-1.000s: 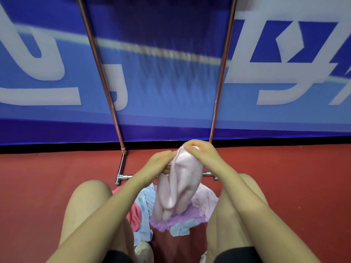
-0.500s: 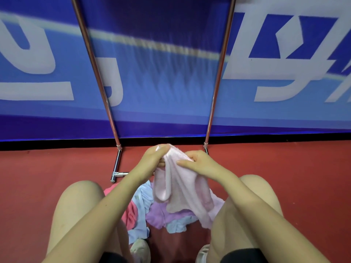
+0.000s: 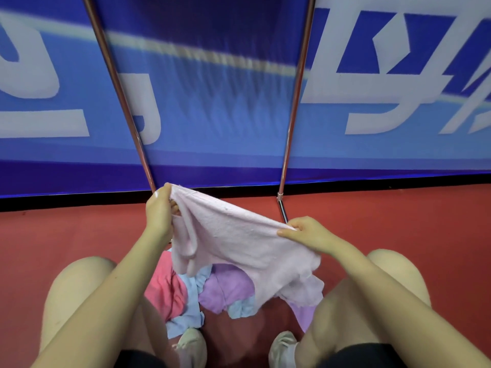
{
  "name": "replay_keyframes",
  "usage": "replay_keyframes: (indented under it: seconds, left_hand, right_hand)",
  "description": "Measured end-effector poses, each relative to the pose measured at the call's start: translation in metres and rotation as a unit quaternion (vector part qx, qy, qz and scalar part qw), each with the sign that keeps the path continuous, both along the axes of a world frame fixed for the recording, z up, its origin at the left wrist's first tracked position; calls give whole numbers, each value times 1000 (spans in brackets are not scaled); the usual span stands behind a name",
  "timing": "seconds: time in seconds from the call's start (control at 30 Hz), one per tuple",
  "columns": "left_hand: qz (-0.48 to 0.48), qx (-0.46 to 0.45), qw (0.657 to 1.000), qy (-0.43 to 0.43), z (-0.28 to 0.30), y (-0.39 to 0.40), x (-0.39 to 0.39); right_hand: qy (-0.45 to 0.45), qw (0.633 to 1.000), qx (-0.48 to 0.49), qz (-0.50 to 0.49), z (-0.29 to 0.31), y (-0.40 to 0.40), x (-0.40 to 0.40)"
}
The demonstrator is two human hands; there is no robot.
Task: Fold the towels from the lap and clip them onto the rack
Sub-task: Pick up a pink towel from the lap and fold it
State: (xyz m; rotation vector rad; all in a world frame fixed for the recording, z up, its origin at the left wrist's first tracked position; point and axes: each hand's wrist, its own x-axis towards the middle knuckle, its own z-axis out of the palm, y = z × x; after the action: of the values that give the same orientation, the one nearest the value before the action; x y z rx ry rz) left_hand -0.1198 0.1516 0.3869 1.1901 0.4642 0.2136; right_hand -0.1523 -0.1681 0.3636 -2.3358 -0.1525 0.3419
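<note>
A pale pink towel point(image 3: 239, 240) hangs spread between my hands above my knees. My left hand point(image 3: 159, 213) pinches its upper left corner, raised higher. My right hand point(image 3: 308, 233) pinches the top edge at the right, lower down. The towel's lower part sags over my right thigh. Beneath it, between my legs, lie a coral-pink towel point(image 3: 164, 293), a light blue towel point(image 3: 186, 322) and a purple towel point(image 3: 228, 290) in a loose pile. The rack's two copper-coloured uprights point(image 3: 292, 102) rise ahead; its top bar and any clips are out of view.
A blue banner with white lettering point(image 3: 212, 115) stands right behind the rack. The floor point(image 3: 398, 221) is red. The rack's chrome foot point(image 3: 283, 211) lies on the floor just past my right hand. My white shoes point(image 3: 281, 346) show at the bottom.
My hands have moved apart, the left up and left, the right to the right and down. The bunched pink towel has opened out wide between them.
</note>
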Motion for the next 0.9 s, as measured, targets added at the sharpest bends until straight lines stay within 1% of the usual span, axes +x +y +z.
replay_keyframes:
  seconds: [0.13, 0.2, 0.3, 0.4, 0.43, 0.5, 0.6, 0.67, 0.73, 0.8, 0.87, 0.9]
  left_hand:
    - [14, 47, 998, 34, -14, 12, 6]
    - [5, 73, 996, 54, -19, 15, 9]
    - [-30, 135, 985, 107, -29, 12, 11]
    - [-67, 154, 977, 134, -35, 1, 10]
    - [-74, 149, 977, 135, -34, -5, 10]
    - [-78, 111, 983, 123, -28, -17, 10]
    - [-99, 63, 988, 105, -19, -32, 8]
    - [-105, 44, 989, 90, -15, -39, 7]
    - [-106, 44, 991, 66, -11, -45, 7]
    - [-121, 62, 989, 56, -7, -50, 5]
    - [-134, 91, 985, 67, -5, -53, 3]
    - [-131, 88, 985, 63, -5, -55, 2]
  right_hand:
    - [8, 999, -20, -25, -9, -22, -4]
    - [10, 999, 6, -41, -9, -26, -5]
    - [0, 993, 98, -67, -4, -26, -8]
    - [-7, 966, 233, -114, 5, -19, -11]
    - [-8, 954, 269, -129, 9, -15, -12]
    - [1, 934, 327, -144, 19, -6, -11]
    - [37, 909, 395, -132, 33, 11, -8]
    - [41, 908, 405, -98, 38, 24, -5]
    - [26, 923, 377, -71, 38, 35, -1]
    - [5, 937, 343, -73, 38, 45, 1]
    - [-15, 946, 315, -79, 39, 53, 2]
    - [-22, 950, 303, -77, 40, 57, 3]
